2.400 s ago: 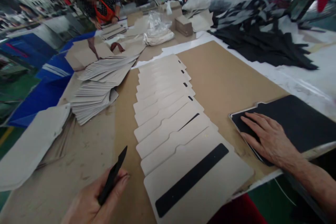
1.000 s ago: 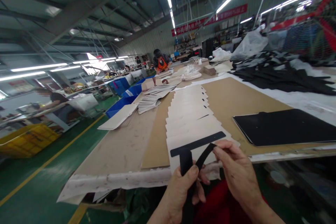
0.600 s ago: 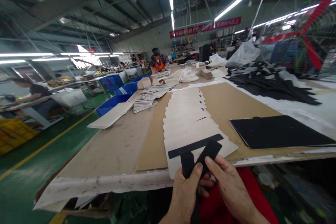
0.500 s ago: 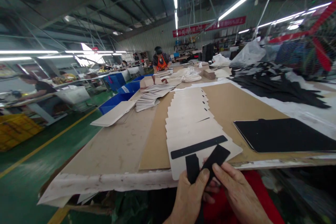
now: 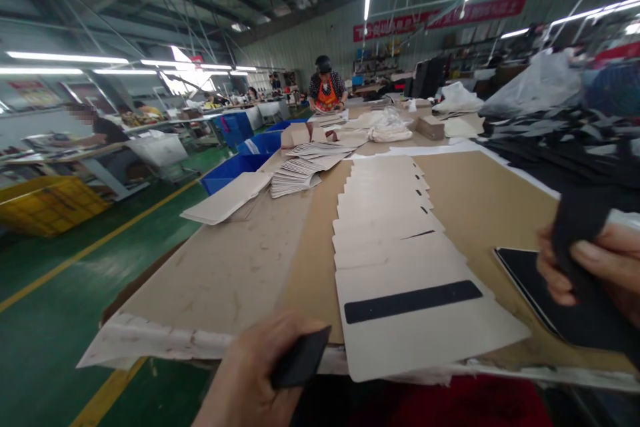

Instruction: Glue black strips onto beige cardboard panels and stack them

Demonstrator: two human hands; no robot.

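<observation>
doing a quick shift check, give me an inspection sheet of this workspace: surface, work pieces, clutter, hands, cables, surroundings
Surface: brown board on a table, marked at left
Work pieces: overlapping pale panels, black strip on the nearest; black panel at right
Clutter: black scraps and plastic bags beyond the board
Hands: left hand grips a dark flat piece, right hand a black band
Cables: nothing seen on the table
Surroundings: co-worker in orange apron at the far end, blue bins at left
</observation>
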